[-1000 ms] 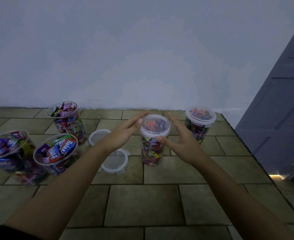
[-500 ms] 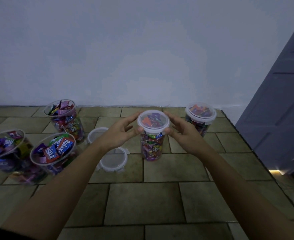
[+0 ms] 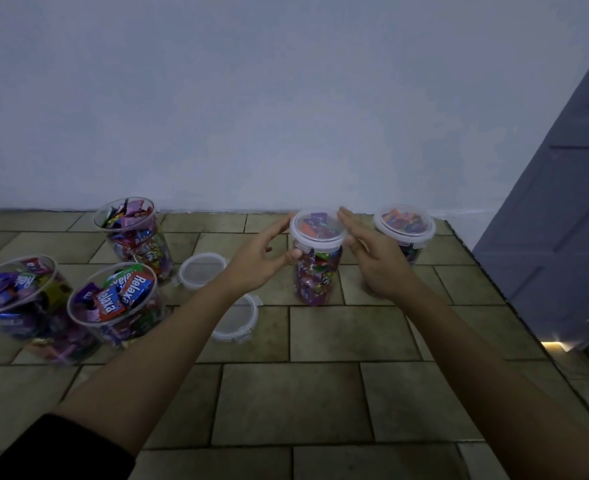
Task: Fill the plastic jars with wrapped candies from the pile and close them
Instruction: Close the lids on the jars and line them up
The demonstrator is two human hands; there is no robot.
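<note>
1. The tiled floor (image 3: 321,403) is carrying everything, with the jars standing toward the wall (image 3: 286,116).
2. Three open jars (image 3: 116,306) are standing grouped at the left, heaped with wrapped candies (image 3: 126,292) and lacking covers. They are probably waiting their turn to be closed.
3. The middle jar (image 3: 315,275) is standing upright and full between both hands, its lid (image 3: 317,226) sitting on top.
4. The closed jar (image 3: 405,223) is standing by the wall just behind the right hand, apparently finished and set aside.
5. Two spare lids (image 3: 201,271) are lying flat between the open jars and the middle jar, within easy reach and likely meant for the open jars.
6. The left hand (image 3: 255,261) is reaching its fingers along the lid's left rim while its thumb is pressing just under that rim, not wrapping the jar.
7. The right hand (image 3: 376,261) is lying with straight, joined fingers against the lid's right edge. The two hands are bracketing the lid from opposite sides, in my judgement to snap it down evenly without tipping the jar.
</note>
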